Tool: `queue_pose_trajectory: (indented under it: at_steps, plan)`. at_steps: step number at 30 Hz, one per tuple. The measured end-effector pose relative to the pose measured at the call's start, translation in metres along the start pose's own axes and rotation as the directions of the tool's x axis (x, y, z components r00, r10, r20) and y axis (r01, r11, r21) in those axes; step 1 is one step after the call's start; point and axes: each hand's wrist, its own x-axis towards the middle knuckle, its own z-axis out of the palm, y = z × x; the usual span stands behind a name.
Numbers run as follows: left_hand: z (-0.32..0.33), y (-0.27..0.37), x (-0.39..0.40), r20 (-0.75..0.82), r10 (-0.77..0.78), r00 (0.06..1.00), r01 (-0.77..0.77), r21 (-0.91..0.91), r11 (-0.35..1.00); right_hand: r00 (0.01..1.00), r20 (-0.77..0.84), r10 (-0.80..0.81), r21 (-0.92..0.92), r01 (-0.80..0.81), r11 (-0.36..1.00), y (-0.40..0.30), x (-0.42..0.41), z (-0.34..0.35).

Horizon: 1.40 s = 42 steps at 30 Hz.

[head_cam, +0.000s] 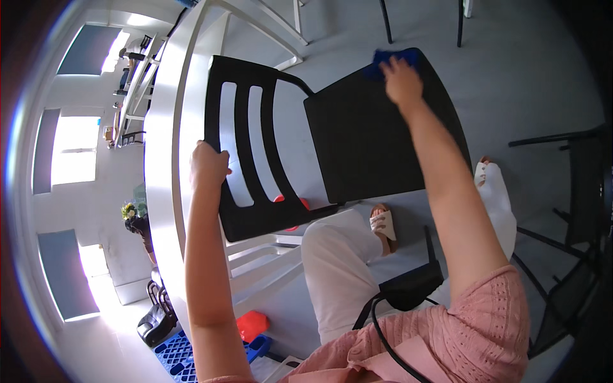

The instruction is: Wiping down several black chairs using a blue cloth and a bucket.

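A black chair with a slatted backrest stands in front of me, beside a white table. My left hand grips the top rail of the backrest, with the thumb curled over its edge. Far across the seat, my right hand presses a dark blue cloth against the seat's corner. Its fingers are spread over the cloth, and part of the cloth is hidden under them.
The white table runs along my left. More black chairs stand at the right. A red object and a blue plastic pallet lie at lower left. A black bag hangs at my lap. Another person is beyond the table.
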Motion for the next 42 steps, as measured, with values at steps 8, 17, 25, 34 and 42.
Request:
queue_pose_trajectory:
  at_steps: [8, 17, 25, 34, 42]
  plan:
    - [0.013, -0.001, 0.017, -0.04, 0.093, 0.995, -0.09, 0.069, 0.994, 0.859, 0.188, -0.477, 0.438, 0.361, 0.823, -0.142, -0.174, -0.034]
    - [0.01, 0.003, 0.008, -0.062, 0.076, 0.995, -0.076, 0.01, 0.997, 0.95, 0.116, -0.291, 0.105, 0.28, 0.954, 0.002, -0.222, -0.094]
    - [0.004, 0.009, 0.006, 0.016, 0.086, 0.996, -0.086, -0.031, 0.996, 0.992, 0.116, -0.05, -0.126, 0.064, 0.99, 0.06, -0.126, -0.06]
    - [0.018, 0.004, 0.018, -0.019, 0.052, 0.998, -0.053, -0.06, 0.997, 0.96, 0.225, -0.166, 0.073, 0.153, 0.986, -0.097, -0.032, 0.018]
    - [0.024, -0.011, 0.023, 0.016, 0.036, 0.999, -0.028, -0.34, 0.94, 0.754, 0.296, -0.587, 0.284, 0.517, 0.808, -0.197, -0.056, 0.02]
